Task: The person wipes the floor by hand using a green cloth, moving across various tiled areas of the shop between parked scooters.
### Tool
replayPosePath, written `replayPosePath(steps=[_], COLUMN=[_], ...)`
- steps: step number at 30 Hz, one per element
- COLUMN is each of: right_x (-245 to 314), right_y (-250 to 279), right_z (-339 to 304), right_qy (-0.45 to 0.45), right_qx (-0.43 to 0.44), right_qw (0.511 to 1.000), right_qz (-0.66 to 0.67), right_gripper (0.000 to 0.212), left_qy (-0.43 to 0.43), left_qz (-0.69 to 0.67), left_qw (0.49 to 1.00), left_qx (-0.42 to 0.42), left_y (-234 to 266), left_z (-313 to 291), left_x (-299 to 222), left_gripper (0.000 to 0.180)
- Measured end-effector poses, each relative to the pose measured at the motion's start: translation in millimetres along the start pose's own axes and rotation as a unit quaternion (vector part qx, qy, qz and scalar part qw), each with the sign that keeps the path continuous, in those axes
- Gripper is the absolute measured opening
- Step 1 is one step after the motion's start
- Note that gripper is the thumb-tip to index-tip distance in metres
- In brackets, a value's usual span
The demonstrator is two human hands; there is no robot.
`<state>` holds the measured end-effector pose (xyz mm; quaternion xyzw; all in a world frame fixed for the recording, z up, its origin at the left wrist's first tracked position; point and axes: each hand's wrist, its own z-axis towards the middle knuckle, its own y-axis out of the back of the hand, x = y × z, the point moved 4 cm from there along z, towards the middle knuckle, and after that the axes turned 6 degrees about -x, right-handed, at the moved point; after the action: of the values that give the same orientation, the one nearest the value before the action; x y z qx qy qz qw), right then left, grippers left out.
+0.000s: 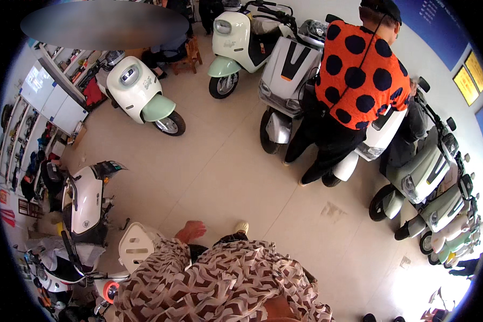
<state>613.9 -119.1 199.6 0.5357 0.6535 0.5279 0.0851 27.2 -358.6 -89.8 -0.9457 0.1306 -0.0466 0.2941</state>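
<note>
My left hand [191, 232] is held out low in front of my patterned brown and cream top [225, 282]. Its fingers are stretched out, and nothing shows in it. Just left of that arm is a white plastic chair [135, 248] with slots in its back. A bit of bare skin from my right arm [282, 309] shows at the lower edge, but the right hand itself is out of sight. One pale shoe [241, 227] of mine rests on the tiled floor.
A person in an orange, dark-spotted shirt [354, 75] stands among scooters at the right. A white-and-green scooter [137, 88] stands ahead left, another [233, 43] farther back. At the left are a white scooter [86, 204] and stocked shelves [24, 139]. A wooden stool [190, 56] stands behind.
</note>
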Motion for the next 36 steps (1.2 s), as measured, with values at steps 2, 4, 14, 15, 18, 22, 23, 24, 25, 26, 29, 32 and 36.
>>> replayPosePath(steps=[2,4,14,15,18,22,23,24,25,26,29,32,36], right_x=[3,3,44,65,85,129,115,111,93,87,44,-7,9], right_y=[-9,-10,-53,-72,-26,-8,34,64,96,131,223,307,329], right_z=[0,4,65,75,151,109,128,130,139,134,147,163,155], right_qy=[0.014,0.022,0.215,0.282,0.339,0.285,0.318,0.352,0.233,0.222,0.063,-0.016,0.016], right_qx=[0.009,0.013,0.009,0.009,-0.053,0.050,0.020,0.002,0.015,0.008,0.020,0.004,0.049], right_qw=[1.000,1.000,0.949,0.911,0.872,0.949,0.939,0.926,0.959,0.961,0.912,0.842,0.809], right_qz=[-0.009,-0.014,-0.230,-0.299,-0.350,0.126,0.131,0.133,0.158,0.163,0.406,0.540,0.586], right_gripper=[0.030,0.030,0.032,0.032,0.032,0.021,0.018,0.016,0.014,0.014,0.010,0.015,0.017], left_qy=[-0.015,-0.034,-0.099,-0.125,-0.141,-0.138,-0.122,-0.113,-0.105,-0.101,-0.094,-0.050,-0.060], left_qz=[0.022,0.058,0.106,0.057,0.118,0.144,0.150,0.156,0.165,0.175,0.204,0.247,0.259], left_qw=[1.000,0.998,0.984,0.980,0.983,0.977,0.979,0.979,0.979,0.978,0.974,0.967,0.964], left_qx=[-0.007,-0.007,0.107,0.144,-0.014,-0.077,-0.065,-0.063,-0.058,-0.050,0.006,-0.030,-0.030], left_y=[-21,-47,-74,-56,-125,-77,-91,-98,-107,-119,-171,-305,-346], left_z=[-4,-12,20,27,34,-7,-1,-5,-6,-7,5,-28,-38], left_x=[-18,-31,-27,-35,45,135,162,184,204,218,245,272,234], left_gripper=[0.028,0.023,0.028,0.032,0.047,0.049,0.050,0.051,0.052,0.052,0.055,0.052,0.050])
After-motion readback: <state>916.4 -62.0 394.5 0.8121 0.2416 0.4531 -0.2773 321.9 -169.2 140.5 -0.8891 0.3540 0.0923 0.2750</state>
